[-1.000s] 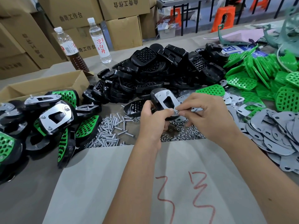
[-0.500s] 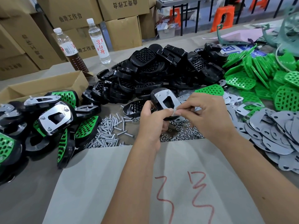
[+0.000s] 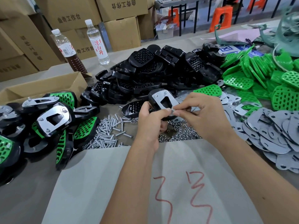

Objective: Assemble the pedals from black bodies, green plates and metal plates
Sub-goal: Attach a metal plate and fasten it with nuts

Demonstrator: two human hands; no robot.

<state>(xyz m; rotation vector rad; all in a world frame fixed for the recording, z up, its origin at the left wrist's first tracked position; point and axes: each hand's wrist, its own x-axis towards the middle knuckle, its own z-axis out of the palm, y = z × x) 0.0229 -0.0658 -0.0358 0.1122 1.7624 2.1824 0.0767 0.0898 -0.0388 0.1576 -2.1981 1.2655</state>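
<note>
A: Desk (image 3: pixel 24 199), grey top. What's lying on it?

B: Grey paper sheet (image 3: pixel 100 183) with red scribbles at the near edge. Beyond it loose screws (image 3: pixel 106 131) and a patch of nuts (image 3: pixel 179 135). Assembled pedals (image 3: pixel 53 118) heaped left, open cardboard box (image 3: pixel 42 88) behind them.

A: Further back?

B: Black bodies (image 3: pixel 145 75) piled mid-desk, green plates (image 3: pixel 258 78) far right, metal plates (image 3: pixel 275 135) near right. Two bottles (image 3: pixel 98 42) stand upright at the far-left side, near each other.
</note>
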